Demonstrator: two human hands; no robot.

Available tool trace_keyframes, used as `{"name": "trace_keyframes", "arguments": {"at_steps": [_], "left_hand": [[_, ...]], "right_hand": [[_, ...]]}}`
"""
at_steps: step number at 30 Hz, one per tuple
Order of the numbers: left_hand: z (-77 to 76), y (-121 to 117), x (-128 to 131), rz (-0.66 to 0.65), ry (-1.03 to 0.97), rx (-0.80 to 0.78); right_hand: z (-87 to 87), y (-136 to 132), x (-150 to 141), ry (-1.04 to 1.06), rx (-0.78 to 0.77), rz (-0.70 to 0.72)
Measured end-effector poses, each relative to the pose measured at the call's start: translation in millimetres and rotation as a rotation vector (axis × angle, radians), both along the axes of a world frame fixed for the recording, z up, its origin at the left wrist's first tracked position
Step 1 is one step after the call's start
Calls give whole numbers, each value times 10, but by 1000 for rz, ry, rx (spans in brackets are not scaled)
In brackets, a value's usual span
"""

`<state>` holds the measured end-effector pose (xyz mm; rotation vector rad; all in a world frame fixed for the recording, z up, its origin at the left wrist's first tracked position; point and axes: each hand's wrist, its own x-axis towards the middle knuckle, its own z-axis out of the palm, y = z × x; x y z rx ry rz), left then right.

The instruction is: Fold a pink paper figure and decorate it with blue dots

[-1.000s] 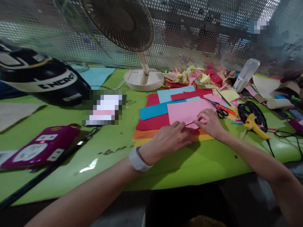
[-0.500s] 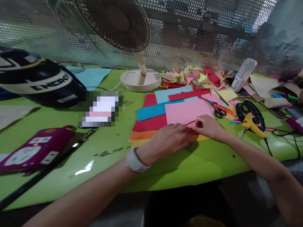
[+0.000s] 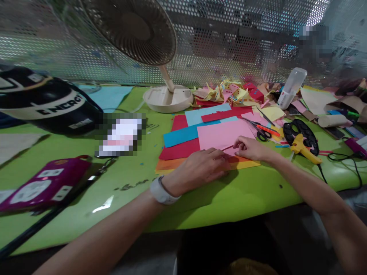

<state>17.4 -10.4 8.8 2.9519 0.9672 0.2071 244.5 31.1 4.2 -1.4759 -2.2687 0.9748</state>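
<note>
Pink paper (image 3: 219,133) lies right of the middle, on top of overlapping coloured sheets, its near edge at the fingers of both hands. Left hand (image 3: 200,166) lies palm down across the near part of the sheets, fingers bent at the pink edge; whether it grips cannot be told. Right hand (image 3: 249,148) has curled fingers and its thumb at the same edge, and I cannot tell if they pinch it.

Red paper (image 3: 180,149) sticks out to the left, with orange paper (image 3: 169,164) nearer, close to the left forearm. Green surface shows between these sheets and the phone (image 3: 122,133) at left, and in a strip between them and the near edge of the desk (image 3: 212,202). To the right there is less room: scissors (image 3: 265,134) lie just beyond the right hand, and a yellow glue gun (image 3: 306,151) rests over a black palette (image 3: 286,131).

Shiny green covers the desk. A purple power strip (image 3: 47,181) sits near left, a black bag (image 3: 43,99) far left. At the far side stand a fan (image 3: 136,28) and heaped paper scraps (image 3: 229,91), before a perforated screen (image 3: 206,46).
</note>
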Motion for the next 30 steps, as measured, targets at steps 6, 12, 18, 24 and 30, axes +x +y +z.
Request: {"name": "trace_keyframes", "arguments": {"at_steps": [6, 12, 18, 24, 30], "left_hand": [[-54, 18, 48, 23, 85, 5], [-118, 36, 55, 6, 87, 74], [-39, 44, 14, -31, 83, 50], [-49, 77, -37, -87, 34, 7], [-94, 102, -55, -112, -53, -18]], "right_hand": [[13, 2, -8, 13, -36, -17], [-14, 17, -13, 18, -25, -4], [12, 33, -22, 25, -72, 6], [-42, 18, -40, -8, -43, -32], [-67, 23, -32, -25, -22, -24]]}}
